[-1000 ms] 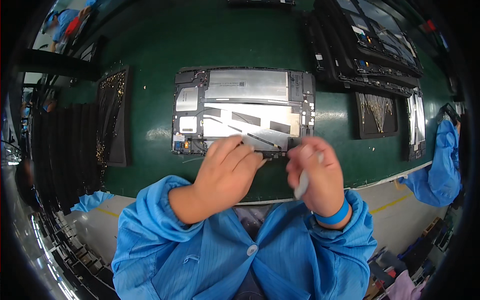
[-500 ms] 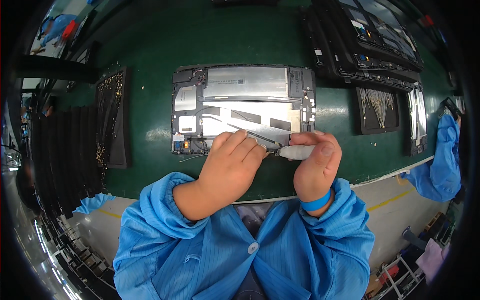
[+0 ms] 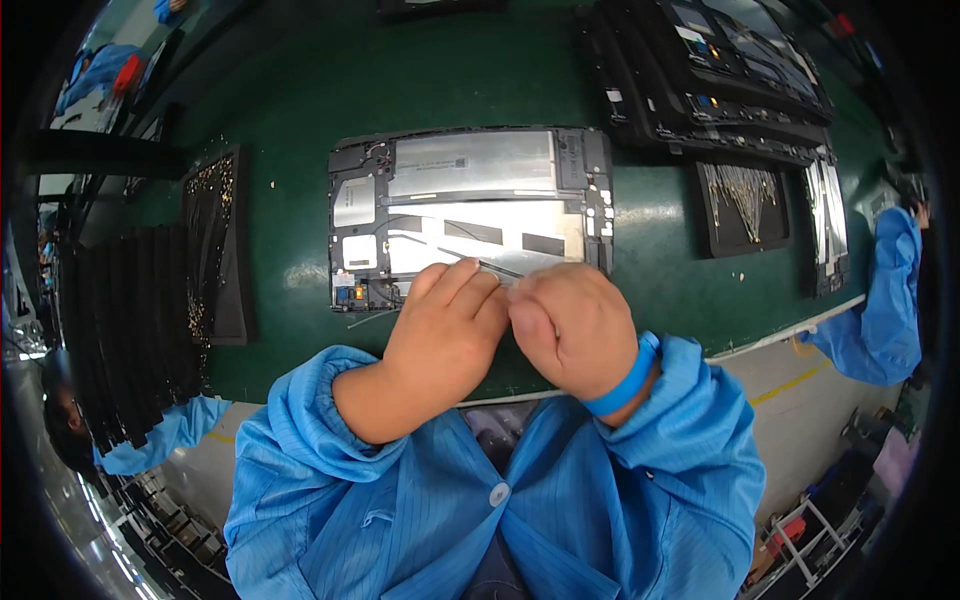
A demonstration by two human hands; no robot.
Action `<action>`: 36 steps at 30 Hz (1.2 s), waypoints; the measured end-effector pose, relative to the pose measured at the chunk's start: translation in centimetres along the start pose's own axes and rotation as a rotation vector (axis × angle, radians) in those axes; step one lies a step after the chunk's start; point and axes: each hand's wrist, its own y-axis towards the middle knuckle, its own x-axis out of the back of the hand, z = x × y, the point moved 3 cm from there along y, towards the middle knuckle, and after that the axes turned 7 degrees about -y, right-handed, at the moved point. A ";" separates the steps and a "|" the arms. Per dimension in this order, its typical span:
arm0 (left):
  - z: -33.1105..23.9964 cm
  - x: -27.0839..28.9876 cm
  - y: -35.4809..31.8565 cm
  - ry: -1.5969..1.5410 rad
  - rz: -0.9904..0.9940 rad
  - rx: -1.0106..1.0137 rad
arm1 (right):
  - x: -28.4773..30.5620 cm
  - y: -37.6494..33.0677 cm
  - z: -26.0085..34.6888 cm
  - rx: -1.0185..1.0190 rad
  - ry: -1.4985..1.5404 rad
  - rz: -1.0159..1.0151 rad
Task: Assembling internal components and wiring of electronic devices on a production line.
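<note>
A tablet chassis [image 3: 350, 200], opened to show silver battery panels and small circuit parts, lies on the green table in front of me. A thin black cable [image 3: 440, 246] slants across its lower panel and runs down to my fingertips. My left hand [image 3: 450, 325] rests over the chassis's near edge, fingers curled and pressed together. Touching or almost touching its fingertips, my right hand [image 3: 575, 325] is closed, knuckles up, with a blue band on the wrist. What the fingers of either hand hold is hidden. A thin pale wire [image 3: 370, 320] sticks out at the chassis's near left corner.
On the right, a black tray [image 3: 750, 245] holds thin cables, below a stack of similar chassis in black trays [image 3: 710, 110]. Another chassis [image 3: 826, 225] stands beyond. At left are a tray of dark cables [image 3: 235, 290] and a row of black trays [image 3: 125, 320]. Co-workers' blue sleeves [image 3: 885, 300] show at both sides.
My right hand has moved left toward my left hand and turned knuckles up. The white tapered thing at its fingers is now hidden. My left hand stays nearly in place.
</note>
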 end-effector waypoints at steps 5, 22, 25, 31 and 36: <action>1.2 0.5 0.1 -0.005 0.009 -0.057 | 0.1 0.6 -1.5 -0.110 -0.042 0.093; 6.4 5.1 -6.5 -0.922 -0.670 0.926 | 6.0 -4.0 -0.4 -0.993 0.801 0.311; 3.0 7.9 -3.3 -1.084 -1.060 0.512 | 10.0 -4.3 1.1 -0.865 0.901 -0.009; 4.3 5.2 -0.5 -0.812 -0.697 0.647 | 20.4 -5.0 -3.1 -0.631 0.948 -0.973; 4.6 2.6 -1.6 -0.767 -0.295 0.877 | 27.4 -10.6 -10.7 -0.662 0.771 -1.220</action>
